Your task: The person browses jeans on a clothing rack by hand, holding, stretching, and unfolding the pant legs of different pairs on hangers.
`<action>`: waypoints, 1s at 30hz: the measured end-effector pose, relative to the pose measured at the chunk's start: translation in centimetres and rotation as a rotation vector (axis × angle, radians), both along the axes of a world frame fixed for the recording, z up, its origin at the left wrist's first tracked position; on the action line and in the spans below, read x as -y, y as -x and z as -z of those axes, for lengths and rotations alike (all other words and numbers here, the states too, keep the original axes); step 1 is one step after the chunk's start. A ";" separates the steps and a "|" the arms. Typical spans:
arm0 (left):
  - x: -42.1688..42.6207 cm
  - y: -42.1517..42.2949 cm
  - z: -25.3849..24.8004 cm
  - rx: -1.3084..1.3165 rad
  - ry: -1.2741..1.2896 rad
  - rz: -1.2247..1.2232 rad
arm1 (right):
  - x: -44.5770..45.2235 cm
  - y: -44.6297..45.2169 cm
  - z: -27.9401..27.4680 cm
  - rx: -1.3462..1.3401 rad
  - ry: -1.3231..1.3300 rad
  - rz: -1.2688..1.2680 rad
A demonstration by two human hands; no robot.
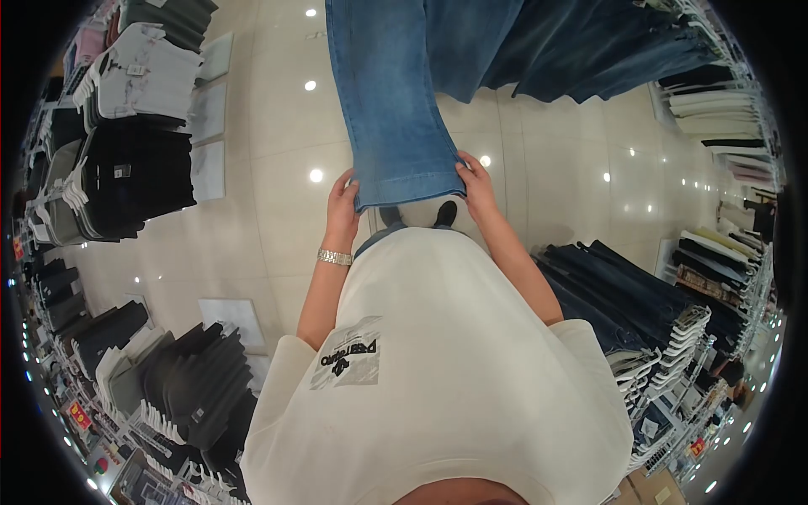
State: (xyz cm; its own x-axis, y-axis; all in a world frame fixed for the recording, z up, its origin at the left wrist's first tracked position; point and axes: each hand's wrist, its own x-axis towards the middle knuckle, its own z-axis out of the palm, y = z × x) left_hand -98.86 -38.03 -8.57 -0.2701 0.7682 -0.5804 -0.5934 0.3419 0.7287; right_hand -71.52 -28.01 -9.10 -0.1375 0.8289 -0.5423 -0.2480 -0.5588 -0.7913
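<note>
Item: one blue denim leg [391, 118], located between and ahead of the grip, its hem [408, 190] nearest the body; left hand [340, 206] and right hand [478, 187] each closed at one hem corner, fingers and thumb pinching the cloth. Condition: hem drawn out wide and nearly flat, spreading apparently complete; release outstanding, upper end beyond view, its state indeterminable. Adjacent: further denim garments [581, 50] ahead and to the right of the grip; metal-banded watch [335, 257] just behind the left-hand hold.
</note>
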 end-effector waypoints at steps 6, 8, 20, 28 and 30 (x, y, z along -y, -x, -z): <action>-0.8 0.7 -0.6 0.003 -0.025 0.099 | -0.5 0.4 -3.2 -0.092 0.102 -0.028; -0.8 0.5 -1.0 -0.116 -0.009 0.166 | -0.6 0.5 -3.9 -0.131 0.101 -0.016; -3.2 -1.2 -1.6 -0.986 -0.278 0.524 | -1.0 1.4 -5.5 -0.296 0.089 0.006; -6.5 -5.5 -6.7 -0.858 -0.495 0.817 | -0.8 3.9 -7.6 -0.188 0.017 -0.102; -6.7 -5.6 -6.6 -0.844 -0.509 0.793 | -0.9 3.9 -7.0 -0.135 -0.043 -0.125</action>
State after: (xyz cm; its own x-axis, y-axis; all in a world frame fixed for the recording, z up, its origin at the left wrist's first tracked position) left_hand -93.28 -31.36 -1.98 0.2242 0.9735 -0.0444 0.3574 -0.0398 0.9331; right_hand -75.43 -27.14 -2.05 -0.3097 0.8228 -0.4765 -0.2844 -0.5584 -0.7793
